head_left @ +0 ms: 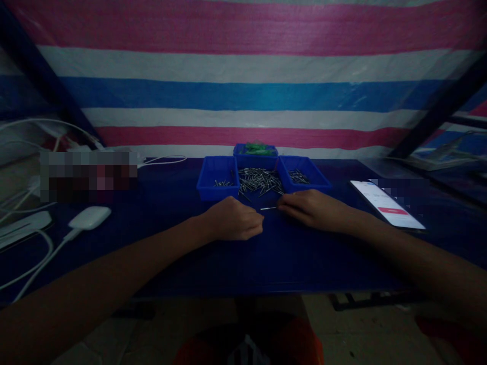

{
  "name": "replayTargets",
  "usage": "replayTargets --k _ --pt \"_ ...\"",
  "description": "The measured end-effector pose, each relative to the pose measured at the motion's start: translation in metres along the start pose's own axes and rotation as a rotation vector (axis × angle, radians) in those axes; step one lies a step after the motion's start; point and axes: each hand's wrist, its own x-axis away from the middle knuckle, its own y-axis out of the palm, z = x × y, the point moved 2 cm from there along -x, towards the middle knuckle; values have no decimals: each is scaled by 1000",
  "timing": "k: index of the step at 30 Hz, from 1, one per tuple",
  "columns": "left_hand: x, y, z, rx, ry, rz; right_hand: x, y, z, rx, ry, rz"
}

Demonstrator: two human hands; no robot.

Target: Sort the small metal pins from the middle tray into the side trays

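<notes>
The right hand pinches a slim metal piece, pointing left, nearly level. The left hand is curled; its contents are hidden.

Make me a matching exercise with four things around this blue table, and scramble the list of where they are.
Things:
1. Smartphone with a lit white screen
2. White rounded-square plastic adapter
3. Bright green pieces
4. Slim silvery metal piece

Places:
A. In the rear blue plastic bin
B. At the fingertips of the right hand
C. On the right part of the blue table
D. On the left part of the blue table

Pairs: 1-C, 2-D, 3-A, 4-B
</notes>
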Motion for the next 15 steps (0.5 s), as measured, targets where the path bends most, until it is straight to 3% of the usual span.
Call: replayTargets --k 5,15 --pt "0 -2 3 35 44 18 0 0 0 2 8 2" --pt "0 0 1 68 37 -63 0 -2 0 -11 14 -5"
